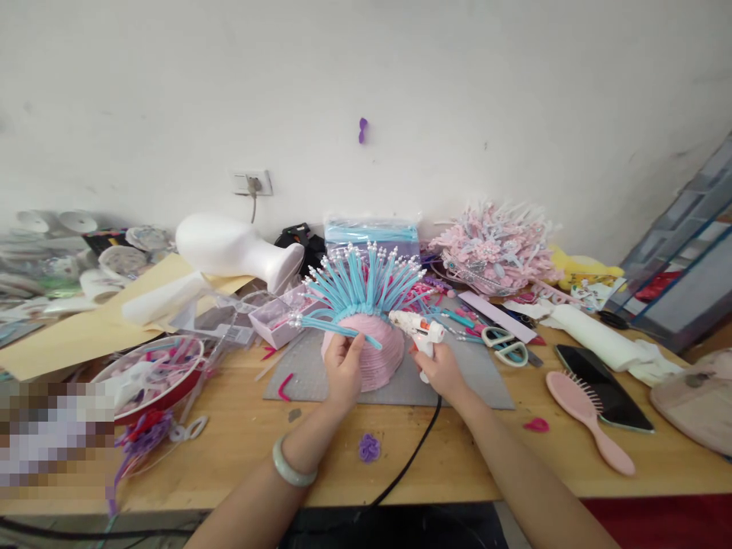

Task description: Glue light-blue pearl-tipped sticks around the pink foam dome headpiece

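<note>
In front of me a pink dome-shaped base (380,366), wound in ridged cord, sits on a grey cutting mat (474,385). A fan of light-blue pipe cleaners (366,282) tipped with white beads rises from its top. My left hand (344,367) pinches a blue pipe cleaner strip (369,337), held level across the front of the dome, its beaded ends pointing left. My right hand (443,370) is wrapped round a white and orange hot glue gun (420,328). The gun's nozzle points left, close to the lower edge of the blue fan; I cannot tell whether it touches.
A white foam mannequin head (229,248) lies at the back left, a pink beaded headpiece (495,248) at the back right. Scissors (506,347), a pink hairbrush (589,419) and a dark tablet (606,389) lie right. The glue gun's black cord (415,457) crosses the front edge.
</note>
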Motion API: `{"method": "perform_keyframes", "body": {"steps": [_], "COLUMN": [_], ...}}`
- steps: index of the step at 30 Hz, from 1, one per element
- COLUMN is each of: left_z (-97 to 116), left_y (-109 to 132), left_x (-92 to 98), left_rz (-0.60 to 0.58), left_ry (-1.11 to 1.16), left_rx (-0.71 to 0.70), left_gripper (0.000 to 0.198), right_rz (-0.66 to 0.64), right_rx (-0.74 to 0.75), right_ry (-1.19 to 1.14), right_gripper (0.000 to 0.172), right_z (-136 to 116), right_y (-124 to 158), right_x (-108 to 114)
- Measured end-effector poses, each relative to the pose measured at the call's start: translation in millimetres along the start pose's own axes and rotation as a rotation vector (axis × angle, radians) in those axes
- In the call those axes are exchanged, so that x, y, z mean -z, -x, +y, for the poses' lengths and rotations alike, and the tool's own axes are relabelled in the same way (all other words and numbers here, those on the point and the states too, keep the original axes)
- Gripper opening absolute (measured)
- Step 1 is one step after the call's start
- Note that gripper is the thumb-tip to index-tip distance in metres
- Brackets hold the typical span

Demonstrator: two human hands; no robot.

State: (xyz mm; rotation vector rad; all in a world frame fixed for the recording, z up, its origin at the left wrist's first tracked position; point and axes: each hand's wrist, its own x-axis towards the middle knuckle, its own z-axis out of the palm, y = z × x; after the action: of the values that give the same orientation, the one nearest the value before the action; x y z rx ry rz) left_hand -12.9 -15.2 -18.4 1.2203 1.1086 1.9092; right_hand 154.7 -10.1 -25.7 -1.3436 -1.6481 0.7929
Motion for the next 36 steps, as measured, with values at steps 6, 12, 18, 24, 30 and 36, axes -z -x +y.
{"method": "perform_keyframes", "body": {"steps": [6,12,18,24,30,36], "left_z": [-0.5,1.1,-0.1,-4.4,-4.6,4.8], "left_y": [0.1,0.5,2.6,5.2,8.4,11.7], "left_x": [-0.1,-1.5,-1.7,0.4,-0.3,-1.2], "left_rz": [0.005,-0.017,-0.086,-0.155,-0.319,-0.709], "left_ry": [0.006,0.034,0.035,-0.028,-0.011,-0.079], "left_rx": [0.004,0.0,0.017,0.011,0.103,0.162], "left_gripper": [0.022,0.02,0.022,0.025,0.03,0.027], "right_rz": [0.071,0.03,-0.106,-0.167,-0.2,-0.229], "right_rx": [-0.053,-0.31,-0.567,-0.625,-0.532,-0.126], "right_ry": [0.12,0.619,0.682,0.769,0.865,0.544], "right_gripper": [0.019,0.028,0.046,0.049,0.043,0.03], "right_z": [1.3,2.4,11.9,12.5,-3.2,-55.9], "right_y": [11.7,26.9,37.9,36.1,32.1,21.7], "right_x": [22.3,61.6,88.9,97.4,99.5,70.9]}}
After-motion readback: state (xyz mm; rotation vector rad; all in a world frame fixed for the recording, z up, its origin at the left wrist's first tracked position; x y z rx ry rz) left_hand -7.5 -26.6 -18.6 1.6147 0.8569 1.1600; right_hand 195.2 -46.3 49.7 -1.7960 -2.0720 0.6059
